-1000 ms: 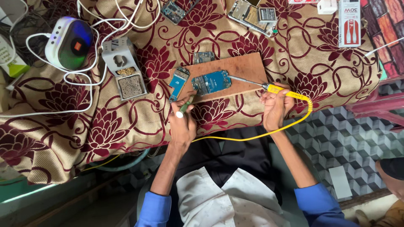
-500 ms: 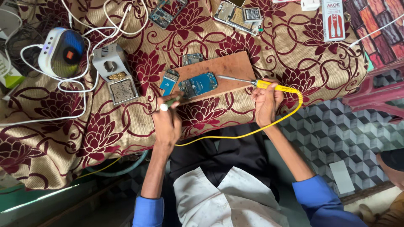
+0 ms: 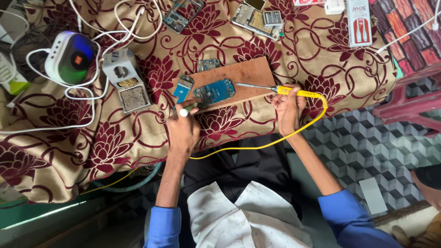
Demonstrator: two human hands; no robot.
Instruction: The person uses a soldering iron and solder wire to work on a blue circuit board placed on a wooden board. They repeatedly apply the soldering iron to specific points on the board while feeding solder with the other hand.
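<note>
The right hand (image 3: 288,109) is closed around the yellow handle of a soldering iron (image 3: 275,88), held low and nearly flat so its thin metal tip points toward nine o'clock at the blue circuit board (image 3: 214,92), stopping just short of the board's right edge. That board lies on a plain wooden board (image 3: 248,76), a smooth brown slab that probably serves to keep heat off the fabric beneath. The left hand (image 3: 182,131) sits at the wooden board's seven o'clock corner, fingers curled around a slim tool with a white rounded end (image 3: 184,111); it may be tweezers or a solder holder, but the view is too small to tell. A smaller blue board piece (image 3: 183,88) lies just beside the main board at its nine o'clock. The iron's yellow cord (image 3: 257,146) loops back under the right wrist, out of the way of the work. All of this rests on a soft maroon-flowered cloth (image 3: 92,147). At ten o'clock stand a grey metal iron stand with a sponge tray (image 3: 126,82) and a rounded white device (image 3: 70,57) trailing white cables.
</note>
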